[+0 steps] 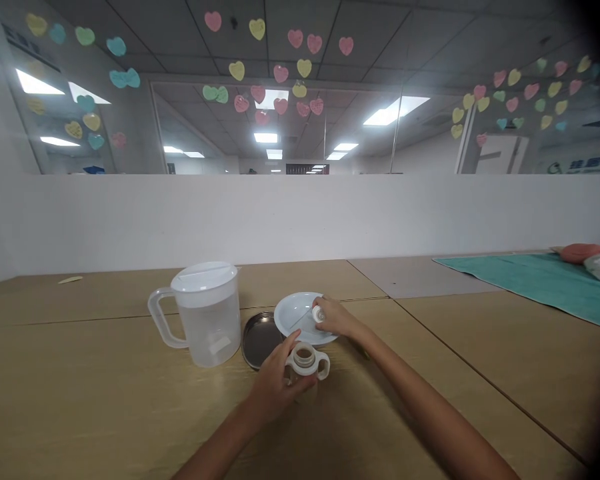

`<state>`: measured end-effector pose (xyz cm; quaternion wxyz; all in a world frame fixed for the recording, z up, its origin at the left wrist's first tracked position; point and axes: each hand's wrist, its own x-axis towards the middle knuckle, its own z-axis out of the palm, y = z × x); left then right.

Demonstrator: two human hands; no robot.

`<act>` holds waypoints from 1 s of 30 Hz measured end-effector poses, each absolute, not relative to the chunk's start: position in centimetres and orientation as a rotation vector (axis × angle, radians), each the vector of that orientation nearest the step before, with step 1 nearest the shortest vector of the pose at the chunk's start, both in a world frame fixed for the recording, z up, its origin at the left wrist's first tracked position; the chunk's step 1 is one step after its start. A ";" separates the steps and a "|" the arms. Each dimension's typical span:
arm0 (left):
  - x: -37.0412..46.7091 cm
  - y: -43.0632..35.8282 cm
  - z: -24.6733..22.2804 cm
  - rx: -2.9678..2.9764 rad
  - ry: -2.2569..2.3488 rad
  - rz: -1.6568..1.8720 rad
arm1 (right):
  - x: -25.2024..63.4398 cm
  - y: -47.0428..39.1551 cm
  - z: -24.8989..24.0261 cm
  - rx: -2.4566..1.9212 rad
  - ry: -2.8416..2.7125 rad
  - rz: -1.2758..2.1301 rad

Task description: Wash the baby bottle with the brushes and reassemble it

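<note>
My left hand [275, 381] is wrapped round a small clear bottle with a white collar and side handles [305, 358]; its round mouth is uncovered and faces up. Above the pale plate [287, 313], my right hand [335, 316] pinches a small white cap [319, 314], tilted on its side. The frame does not show whether the cap touches the plate. Left of the plate lies a dark, shiny round metal dish [261, 341], partly hidden by my left fingers. A translucent lidded pitcher [213, 320] stands upright farther left, its handle pointing left.
The brown table [105, 400] has seams between its panels. A teal cloth [540, 280] covers the far right corner, with a reddish object [581, 253] on it. A small pale scrap [71, 280] lies at the back left. Behind the table rises a white wall [300, 220] with glass above.
</note>
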<state>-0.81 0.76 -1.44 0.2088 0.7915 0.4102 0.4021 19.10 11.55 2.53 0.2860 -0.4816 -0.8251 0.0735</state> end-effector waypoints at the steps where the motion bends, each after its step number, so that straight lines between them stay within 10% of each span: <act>1: -0.8 0.8 -1.4 2.206 1.138 1.117 | 19.1 11.3 2.7 -1.301 -2.234 0.207; 30: 2.4 4.2 8.4 2.738 1.128 1.415 | 15.7 5.3 8.0 -0.713 -1.582 0.531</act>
